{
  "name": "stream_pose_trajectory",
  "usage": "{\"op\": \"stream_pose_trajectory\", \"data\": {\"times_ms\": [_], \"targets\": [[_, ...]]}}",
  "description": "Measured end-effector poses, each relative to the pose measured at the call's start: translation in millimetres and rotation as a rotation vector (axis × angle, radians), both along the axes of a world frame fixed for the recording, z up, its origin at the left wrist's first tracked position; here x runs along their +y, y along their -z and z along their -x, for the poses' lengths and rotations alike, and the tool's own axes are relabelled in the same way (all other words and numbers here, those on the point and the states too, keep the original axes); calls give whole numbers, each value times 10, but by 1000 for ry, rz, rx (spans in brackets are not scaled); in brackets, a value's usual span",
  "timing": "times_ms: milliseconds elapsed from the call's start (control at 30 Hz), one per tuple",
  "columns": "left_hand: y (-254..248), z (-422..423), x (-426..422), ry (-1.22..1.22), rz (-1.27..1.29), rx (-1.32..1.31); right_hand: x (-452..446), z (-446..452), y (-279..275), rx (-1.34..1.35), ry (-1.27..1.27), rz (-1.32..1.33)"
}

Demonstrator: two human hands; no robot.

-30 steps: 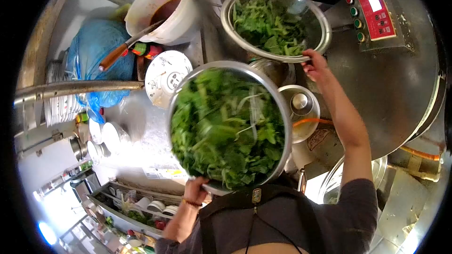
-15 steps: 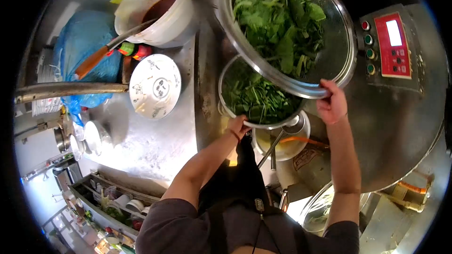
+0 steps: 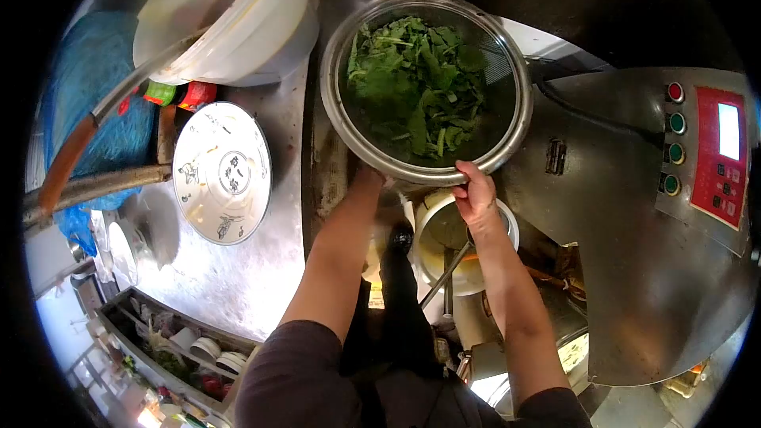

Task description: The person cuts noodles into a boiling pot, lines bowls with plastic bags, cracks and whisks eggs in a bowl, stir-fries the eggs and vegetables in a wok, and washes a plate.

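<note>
My right hand grips the near rim of a round metal strainer, thumb on top. Chopped leafy greens lie on the left and middle of its mesh. Only the wrist and back of my left hand show; its fingers are hidden under the strainer's near-left rim, so I cannot see what they hold. The other container of greens is out of sight now. Below my right hand stands a white bucket with pale liquid, and a ladle handle leans out of it.
On the steel counter at left is a patterned white bowl. Behind it stand a big white tub, a wooden-handled ladle and a blue plastic bag. A red control panel sits on the steel stove at right.
The strainer has moved left and toward me, and looks more level. It now covers the container of greens that my left hand held by the rim. My view has shifted too.
</note>
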State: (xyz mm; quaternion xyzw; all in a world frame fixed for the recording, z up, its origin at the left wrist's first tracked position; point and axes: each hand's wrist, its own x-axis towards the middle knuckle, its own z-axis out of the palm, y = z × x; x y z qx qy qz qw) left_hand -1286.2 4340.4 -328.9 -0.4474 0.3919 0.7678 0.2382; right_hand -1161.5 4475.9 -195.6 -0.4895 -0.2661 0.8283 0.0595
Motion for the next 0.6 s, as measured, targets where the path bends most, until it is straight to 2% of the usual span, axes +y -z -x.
{"op": "stream_pose_trajectory", "data": {"times_ms": [100, 200, 233, 267, 300, 333, 367, 433, 467, 500, 533, 567, 600], "targets": [[-298, -308, -126, -28, -46, -20, -95, 71, 241, -3, -4, 0], [-286, -708, -332, -240, -432, -34, -106, 108, 332, -61, 39, 60], [-46, -966, -478, -269, -452, -124, -87, 111, 365, -45, 39, 69], [-55, -1199, -570, -111, -382, -82, -81, 109, 329, -73, 40, 77], [-509, -1379, -683, -20, -518, -73, -91, 109, 266, -98, 43, 80], [-956, -1503, -742, 122, -427, -134, -104, 112, 172, -78, 40, 87], [-1319, -1586, -906, 383, -451, -72, -73, -16, 256, 67, -13, 88], [-1813, -1729, -1273, 633, -475, -130, 81, -294, 579, 179, -79, 132], [-1969, -1773, -1514, 727, -436, -67, 117, -410, 593, 173, -114, 115], [-2129, -1788, -1792, 813, -387, -2, 80, -545, 545, 17, -146, -49], [-2325, -1718, -2063, 841, -293, 44, 110, -704, 611, 49, -141, -30], [-2491, -1653, -2370, 875, -202, 83, 94, -867, 637, -31, -140, -55], [-2346, -1680, -2766, 702, -263, 218, 62, -1037, 653, -116, -125, -90]]}}
